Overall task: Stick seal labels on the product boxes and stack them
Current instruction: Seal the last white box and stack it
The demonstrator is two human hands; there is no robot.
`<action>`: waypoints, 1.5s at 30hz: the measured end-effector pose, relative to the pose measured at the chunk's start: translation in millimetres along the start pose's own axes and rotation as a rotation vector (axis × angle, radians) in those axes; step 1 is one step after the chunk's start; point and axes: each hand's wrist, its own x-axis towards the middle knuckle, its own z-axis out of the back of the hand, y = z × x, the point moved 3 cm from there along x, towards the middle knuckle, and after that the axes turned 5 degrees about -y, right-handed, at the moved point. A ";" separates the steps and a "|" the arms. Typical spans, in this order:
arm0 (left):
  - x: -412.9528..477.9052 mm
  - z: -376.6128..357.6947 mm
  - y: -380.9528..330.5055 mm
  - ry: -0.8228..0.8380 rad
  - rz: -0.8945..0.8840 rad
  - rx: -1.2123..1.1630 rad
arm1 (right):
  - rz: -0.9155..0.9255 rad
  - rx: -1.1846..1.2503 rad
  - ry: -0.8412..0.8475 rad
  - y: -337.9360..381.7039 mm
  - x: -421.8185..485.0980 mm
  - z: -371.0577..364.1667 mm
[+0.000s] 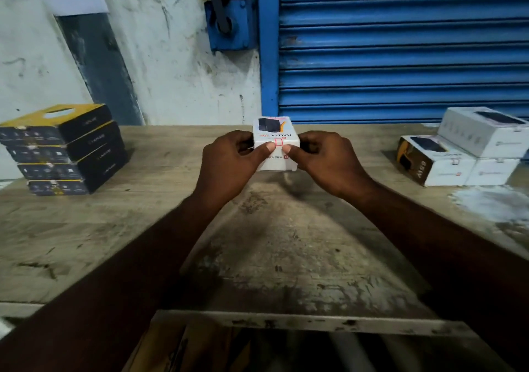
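Currently both hands are on one white product box (pixel 275 130), mid-table, straight ahead of me. Left hand (pixel 229 161) grips its left side, fingers curled round the far edge. Right hand (pixel 329 157) does the same on the right side.

Seal label (pixel 279 142): small, red-outlined, sits across the near top edge of the box, folded from the top face onto the front face. Left thumb (pixel 264 149) presses the box just left of the label, right thumb (pixel 287 149) just right of it. The thumb tips are close together, with the label between them.

The box's top face shows a dark product picture and upside-down print. The front face is mostly white. I can't tell if the box rests on the wooden table (pixel 286 243) or is held slightly off it; there is a dark shadow right under it.

Far left on the table: a stack of black-and-yellow boxes (pixel 63 148), four high, slightly staggered, well apart from my hands.

Far right: a group of white boxes (pixel 472 148), two side by side at the bottom and one on top. The lower left one has a black-and-gold end face. Any seals on them are too small to confirm.

Behind the table: a blue roller shutter (pixel 400 45) on the right and a scuffed white wall (pixel 171 71) on the left.
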 end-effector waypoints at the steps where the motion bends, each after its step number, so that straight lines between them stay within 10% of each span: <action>1: -2.0 -4.8 -3.9 0.012 0.010 -0.003 | -0.008 -0.012 0.004 -1.9 -1.6 7.3; 45: -29.7 -228.6 -170.6 0.193 0.146 -0.143 | -0.146 -0.614 -0.249 -83.2 0.2 248.8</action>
